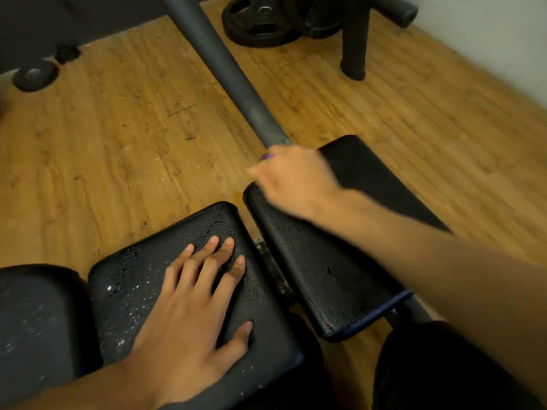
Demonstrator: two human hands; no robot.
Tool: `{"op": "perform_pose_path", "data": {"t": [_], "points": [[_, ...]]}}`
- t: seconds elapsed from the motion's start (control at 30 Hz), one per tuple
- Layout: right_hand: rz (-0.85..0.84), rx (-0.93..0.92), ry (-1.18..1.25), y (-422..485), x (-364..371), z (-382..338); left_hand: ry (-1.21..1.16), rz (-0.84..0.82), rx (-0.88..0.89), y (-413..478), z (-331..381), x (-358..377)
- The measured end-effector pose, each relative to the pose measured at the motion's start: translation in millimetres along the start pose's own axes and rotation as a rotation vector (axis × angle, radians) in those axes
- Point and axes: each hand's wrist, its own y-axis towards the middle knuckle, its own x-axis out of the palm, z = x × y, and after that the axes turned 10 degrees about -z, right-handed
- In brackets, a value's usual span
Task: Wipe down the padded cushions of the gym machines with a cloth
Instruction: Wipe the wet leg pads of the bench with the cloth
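A: The fingers (213, 247) of the left hand (189, 315) lay straight and spread, palm down. They pressed flat on the near cushion (127, 291) and held nothing.

B: And the right hand (296, 182)?

A: It was blurred, reaching over the far end of the second cushion (325, 276), just below a slanting metal bar (231, 75). Its fingers looked curled, but I could not tell whether they gripped anything. A purple scrap (268, 156) showed at the knuckles. It may have been the cloth, though that is a guess.

B: How did the two pads lie?

A: Side by side, with a narrow gap between them, over a wooden floor (118, 143). Both were black and beaded with droplets. The second cushion's long axis ran away from the person toward the bar, so most of its wet length lay between the right hand and the body. The right hand was much the nearer for wiping it, probably by drawing back along that axis.
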Motion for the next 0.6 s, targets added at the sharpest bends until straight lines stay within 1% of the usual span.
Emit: {"op": "perform_pose_path", "data": {"t": [0.03,0.07,0.1,0.13,0.2,0.27,0.3,0.37,0.47,0.5,0.53,0.6], "points": [[-0.012,-0.078,0.059,0.3,1.9,-19.5,-0.002,0.004,0.01,-0.3,0.1,-0.2],[-0.012,-0.12,0.08,1.5,1.6,-22.6,-0.004,0.008,0.016,-0.1,-0.6,-0.3],[-0.012,-0.118,0.094,2.1,-0.8,-11.7,-0.002,0.014,0.016,-0.2,-1.3,-0.2],[-0.021,-0.09,0.089,2.6,-0.9,8.6,-0.003,0.017,0.015,-0.6,-1.8,0.5],[-0.017,0.028,0.066,-0.9,-0.5,63.7,-0.021,0.012,0.011,0.2,-2.7,1.2],[0.042,0.159,0.112,-11.1,-3.2,97.5,-0.035,0.006,-0.001,0.1,-2.8,1.0],[0.079,0.169,0.125,-14.8,-1.2,97.4,-0.035,0.002,-0.005,-0.1,-2.4,0.7],[0.11,0.076,0.116,-19.5,2.5,74.3,-0.033,0.005,-0.012,-0.4,-1.0,-0.2],[0.011,-0.101,0.162,-32.0,3.1,41.0,-0.028,0.005,-0.009,0.4,-0.4,-1.8],[0.014,-0.135,0.186,-36.2,3.3,34.1,-0.029,0.011,-0.012,0.3,-0.5,-1.9],[0.047,-0.143,0.216,-40.7,3.4,29.8,-0.034,0.015,-0.015,-0.2,-0.2,-2.2],[0.14,-0.093,0.296,-54.8,3.3,21.3,-0.051,0.017,-0.011,-1.2,-0.1,-3.1]]}}
